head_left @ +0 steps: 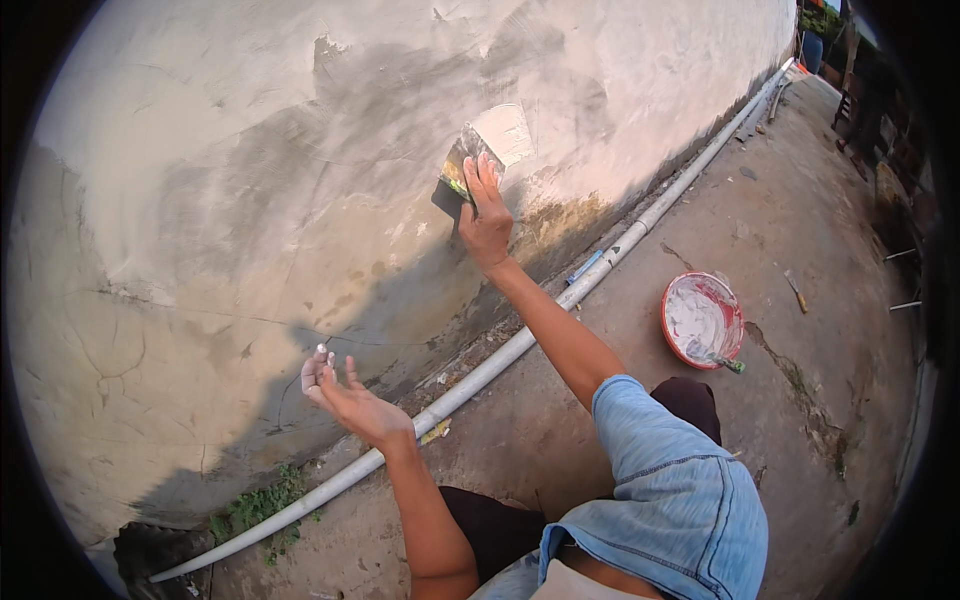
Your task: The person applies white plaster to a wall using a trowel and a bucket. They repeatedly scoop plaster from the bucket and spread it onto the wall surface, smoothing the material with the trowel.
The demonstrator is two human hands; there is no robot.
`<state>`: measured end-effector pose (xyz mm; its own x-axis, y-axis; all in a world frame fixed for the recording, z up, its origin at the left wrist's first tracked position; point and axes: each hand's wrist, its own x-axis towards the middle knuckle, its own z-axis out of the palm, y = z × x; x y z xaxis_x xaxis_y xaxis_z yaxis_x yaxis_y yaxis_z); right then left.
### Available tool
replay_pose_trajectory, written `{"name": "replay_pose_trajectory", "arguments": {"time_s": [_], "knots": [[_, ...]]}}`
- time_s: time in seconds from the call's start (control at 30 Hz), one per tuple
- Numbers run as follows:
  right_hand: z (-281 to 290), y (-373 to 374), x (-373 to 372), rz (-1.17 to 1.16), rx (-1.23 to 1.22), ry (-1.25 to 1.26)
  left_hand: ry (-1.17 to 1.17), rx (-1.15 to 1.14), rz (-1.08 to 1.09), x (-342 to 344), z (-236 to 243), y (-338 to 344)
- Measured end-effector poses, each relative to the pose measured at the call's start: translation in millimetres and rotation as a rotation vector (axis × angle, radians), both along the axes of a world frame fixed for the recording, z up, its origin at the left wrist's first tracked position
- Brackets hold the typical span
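Scraper [458,160] at 12 o'clock, its dark blade up against the wall [200,200]. From my remote seat I see the right hand [487,228] gripping it, fingers laid along the blade and pointing up the wall. A patch of wet white paste [507,132] lies just beside the blade, on its 1 o'clock side. The wall around it is blotchy, grey and cream, with thin cracks lower down.

Left hand [350,398] at 8 o'clock, empty, fingers spread and loosely curled (white paste on the fingertips). It is raised before the wall; whether it touches, I can't make out.

Farther out: a red bowl [736,322] on the ground [800,420] at 3 o'clock, white paste inside and smeared up its side, a green-handled tool [733,366] leaning over the rim toward 5 o'clock. Beyond the bowl, also at 3 o'clock, a small thin tool [797,292] with a yellowish end lies on the ground. A pale pipe [480,376] runs along the foot of the wall from 8 o'clock to 2 o'clock; a small blue item [585,267] sits close beside it near mid-view. Green weeds [262,505] grow between 7 and 8 o'clock.
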<state>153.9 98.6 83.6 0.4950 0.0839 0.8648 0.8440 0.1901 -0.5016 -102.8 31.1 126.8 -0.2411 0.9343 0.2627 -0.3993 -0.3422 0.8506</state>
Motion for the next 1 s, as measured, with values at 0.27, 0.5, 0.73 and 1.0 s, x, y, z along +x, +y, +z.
{"name": "replay_pose_trajectory", "arguments": {"time_s": [0.27,0.5,0.73,1.0], "knots": [[6,-58,20,0.136,0.127,0.167,0.013,-0.015,0.004,-4,-8,6],[20,-45,104,-0.109,0.145,0.437,0.015,-0.020,-0.067,1,-4,3],[-2,-29,-69,0.106,-0.062,0.010,0.034,-0.040,-0.054,10,-8,1],[-11,-61,10,0.110,0.121,0.266,0.031,-0.035,-0.065,-6,-4,4]]}}
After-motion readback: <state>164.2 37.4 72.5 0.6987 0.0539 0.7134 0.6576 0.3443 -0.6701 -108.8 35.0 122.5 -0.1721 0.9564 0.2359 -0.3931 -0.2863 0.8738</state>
